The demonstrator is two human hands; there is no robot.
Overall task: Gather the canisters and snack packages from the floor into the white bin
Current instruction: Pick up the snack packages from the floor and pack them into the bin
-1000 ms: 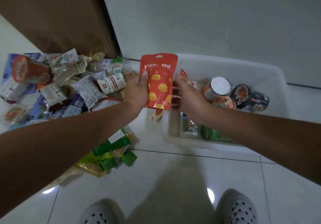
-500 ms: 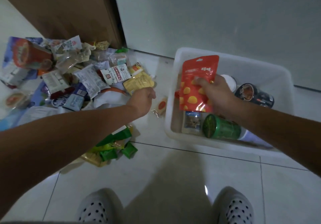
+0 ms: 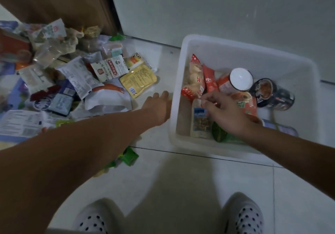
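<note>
The white bin (image 3: 253,56) stands on the floor at the right. Inside it lie a red canister with a white lid (image 3: 241,78), a black canister (image 3: 272,94), a green canister (image 3: 219,134) and several packets. A red pouch (image 3: 208,78) leans by the bin's left wall. My right hand (image 3: 224,112) hovers over the bin with its fingers loosely curled and nothing in them. My left hand (image 3: 157,106) reaches down to the floor just left of the bin, fingers spread. What lies under it is hidden. A yellow packet (image 3: 137,81) lies just beyond it.
A big heap of snack packages (image 3: 76,77) covers the floor at the left, with a white pouch (image 3: 108,99) nearest. Green packets (image 3: 129,156) lie under my left forearm. A brown door (image 3: 54,1) and a pale wall (image 3: 217,7) stand behind. My two dotted shoes (image 3: 243,213) are at the bottom.
My left hand passed the red pouch to my right, which carried it over the bin and let it go inside. My left hand then dropped to the floor beside the bin.
</note>
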